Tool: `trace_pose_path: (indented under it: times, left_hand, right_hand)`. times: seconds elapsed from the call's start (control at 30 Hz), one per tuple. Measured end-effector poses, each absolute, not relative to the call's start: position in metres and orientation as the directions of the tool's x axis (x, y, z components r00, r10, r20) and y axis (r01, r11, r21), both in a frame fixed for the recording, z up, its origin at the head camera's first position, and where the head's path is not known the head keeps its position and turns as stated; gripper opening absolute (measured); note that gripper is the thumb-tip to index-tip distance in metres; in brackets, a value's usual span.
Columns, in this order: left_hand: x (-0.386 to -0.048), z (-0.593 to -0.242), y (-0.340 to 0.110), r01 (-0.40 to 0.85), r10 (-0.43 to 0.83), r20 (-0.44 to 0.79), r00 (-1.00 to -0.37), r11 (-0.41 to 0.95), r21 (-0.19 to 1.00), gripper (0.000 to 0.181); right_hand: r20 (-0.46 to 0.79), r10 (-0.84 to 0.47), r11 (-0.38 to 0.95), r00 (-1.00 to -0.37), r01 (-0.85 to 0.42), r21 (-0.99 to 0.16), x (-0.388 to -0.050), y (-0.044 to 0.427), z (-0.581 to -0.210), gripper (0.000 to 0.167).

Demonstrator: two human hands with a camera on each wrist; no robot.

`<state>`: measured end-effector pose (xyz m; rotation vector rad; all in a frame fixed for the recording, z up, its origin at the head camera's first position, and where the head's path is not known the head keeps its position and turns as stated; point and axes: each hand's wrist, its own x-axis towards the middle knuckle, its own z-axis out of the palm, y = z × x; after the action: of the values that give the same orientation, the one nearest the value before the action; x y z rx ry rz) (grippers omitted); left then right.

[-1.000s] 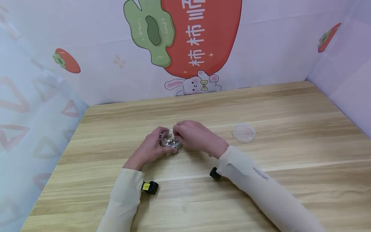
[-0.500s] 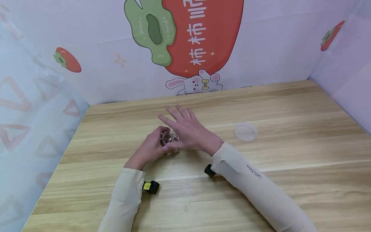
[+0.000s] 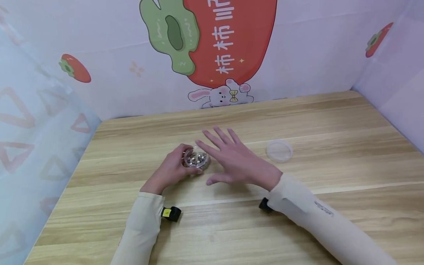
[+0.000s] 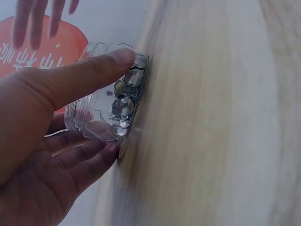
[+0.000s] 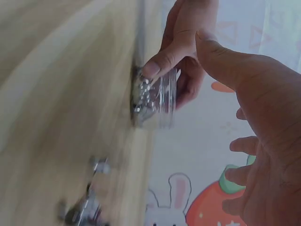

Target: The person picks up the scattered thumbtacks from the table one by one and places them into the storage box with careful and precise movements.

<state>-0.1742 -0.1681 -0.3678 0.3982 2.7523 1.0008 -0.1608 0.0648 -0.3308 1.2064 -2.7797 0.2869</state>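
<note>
A clear, threaded-neck plastic jar [image 3: 197,165] stands uncapped on the wooden table, with small shiny metal pieces [image 4: 124,106] at its bottom. My left hand [image 3: 169,170] grips it from the left, thumb on the near side and fingers round the far side. Just right of the jar, my right hand [image 3: 233,158] hovers over the table with its fingers spread, holding nothing. In the right wrist view, blurred silvery metal pieces [image 5: 87,209] lie loose on the table; the right hand hides them in the head view. Their exact kind cannot be made out.
A round clear lid [image 3: 279,151] lies flat on the table [image 3: 212,235], right of my right hand. Behind the table hangs a printed cloth [image 3: 112,84]. A small black wrist camera [image 3: 171,214] sticks out from the left sleeve.
My right hand was at the jar's mouth with curled fingers, then spread its fingers over the jar, and has now moved right, uncovering it. The left hand keeps its grip in place.
</note>
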Motion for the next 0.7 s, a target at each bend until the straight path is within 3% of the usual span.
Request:
trace_pose_path:
  times: [0.5,0.7]
  left_hand:
    - [-0.175,-0.369,-0.165,0.185,0.315,-0.084,-0.945,0.730,0.658,0.083]
    - [-0.174,-0.369,-0.166,0.179,0.309,-0.091,-0.947,0.740,0.649,0.084]
  right_hand:
    - [0.161,-0.671,0.712,-0.723,-0.690,-0.132,-0.119,0.150,-0.344,0.099]
    - [0.165,-0.667,0.706,-0.726,-0.687,-0.172,-0.117,0.153,-0.343,0.084]
